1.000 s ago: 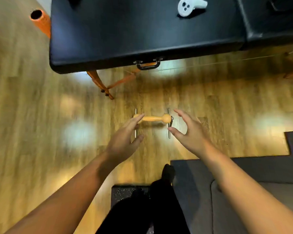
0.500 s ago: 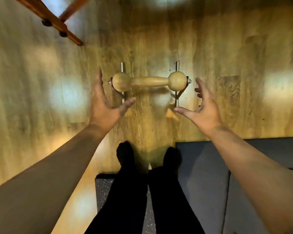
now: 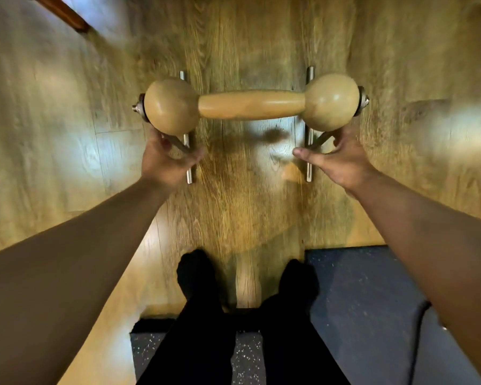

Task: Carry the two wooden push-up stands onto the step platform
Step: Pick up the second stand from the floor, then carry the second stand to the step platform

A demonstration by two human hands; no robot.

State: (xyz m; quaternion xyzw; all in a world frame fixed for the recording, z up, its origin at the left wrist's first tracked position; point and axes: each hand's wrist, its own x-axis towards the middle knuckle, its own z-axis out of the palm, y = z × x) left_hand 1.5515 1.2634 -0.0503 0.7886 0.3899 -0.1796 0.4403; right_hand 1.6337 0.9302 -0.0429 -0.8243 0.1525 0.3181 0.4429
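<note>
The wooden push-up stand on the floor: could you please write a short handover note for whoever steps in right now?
Left hand: at the left metal leg of the wooden push-up stand, under its ball end; grip not clearly closed.
Right hand: same at the right leg.
The stand sits on the wood floor; only one stand is in view, and no step platform.
Done: nothing placed.
Left: lift this stand, carry it over, then the second.

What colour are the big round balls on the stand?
Light tan wood, seen best from the head camera.

Bare wooden floor is lying open between both forearms. The push-up stand is blocking passage ahead; feet are occupying the frame's lower centre.
</note>
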